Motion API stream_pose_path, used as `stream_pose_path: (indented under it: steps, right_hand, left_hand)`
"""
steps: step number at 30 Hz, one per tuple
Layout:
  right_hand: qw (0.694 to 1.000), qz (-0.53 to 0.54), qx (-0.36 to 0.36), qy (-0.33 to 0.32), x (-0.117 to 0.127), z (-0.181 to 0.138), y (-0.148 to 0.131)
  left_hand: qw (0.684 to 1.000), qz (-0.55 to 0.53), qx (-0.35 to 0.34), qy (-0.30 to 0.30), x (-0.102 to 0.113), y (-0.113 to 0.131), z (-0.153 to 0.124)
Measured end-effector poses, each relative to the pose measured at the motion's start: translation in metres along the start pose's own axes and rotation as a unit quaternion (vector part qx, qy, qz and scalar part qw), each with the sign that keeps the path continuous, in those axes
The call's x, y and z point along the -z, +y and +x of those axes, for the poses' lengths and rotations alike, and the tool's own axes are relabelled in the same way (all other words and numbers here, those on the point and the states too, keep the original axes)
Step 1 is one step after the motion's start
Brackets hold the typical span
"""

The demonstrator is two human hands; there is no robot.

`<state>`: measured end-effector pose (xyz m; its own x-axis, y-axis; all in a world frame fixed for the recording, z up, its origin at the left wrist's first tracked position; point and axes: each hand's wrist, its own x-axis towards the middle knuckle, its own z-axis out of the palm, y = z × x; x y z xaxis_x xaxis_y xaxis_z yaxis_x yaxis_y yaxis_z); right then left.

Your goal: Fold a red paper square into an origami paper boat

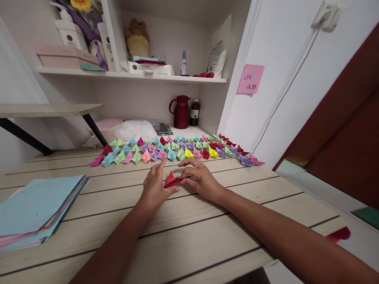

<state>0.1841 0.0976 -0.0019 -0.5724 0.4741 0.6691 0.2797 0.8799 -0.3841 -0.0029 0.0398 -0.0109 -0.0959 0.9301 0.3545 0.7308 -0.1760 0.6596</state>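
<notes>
A small red paper boat [171,180] is between my hands, just above or on the plank-patterned table [189,228]. My right hand [203,178] pinches the boat's right end between thumb and fingers. My left hand [154,186] is at the boat's left end, thumb and fingers spread apart around it; whether it touches the paper is hard to tell. Beyond my hands stand rows of folded paper boats in many colours, among them a yellow boat [188,154], a blue boat [171,155] and a purple boat [246,160].
A stack of coloured paper sheets [41,201] lies at left. Behind the boats are a red jug [181,112], a dark bottle [194,113] and a white plastic bag [136,129]. A raised wooden stand [50,110] is back left, under a white shelf [142,77].
</notes>
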Motion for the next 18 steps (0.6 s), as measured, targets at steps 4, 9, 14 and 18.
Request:
stream_pose_path:
  steps: [4,9,14,18]
  right_hand:
    - [0.989,-0.095,0.082,0.074,0.009,0.002,-0.007]
    - [0.967,-0.159,0.161,0.120,0.012,0.002,-0.018]
    - [0.973,-0.151,0.140,0.104,0.008,0.002,-0.017]
    - [0.984,-0.117,0.104,0.080,0.008,0.002,-0.011]
  left_hand:
    - [0.994,0.085,0.057,0.024,0.004,-0.002,0.003]
    - [0.998,0.005,0.063,-0.007,0.010,0.002,0.001]
    - [0.975,-0.188,0.022,-0.112,0.009,0.018,-0.007]
    - [0.986,-0.158,-0.005,-0.059,0.008,0.021,-0.008]
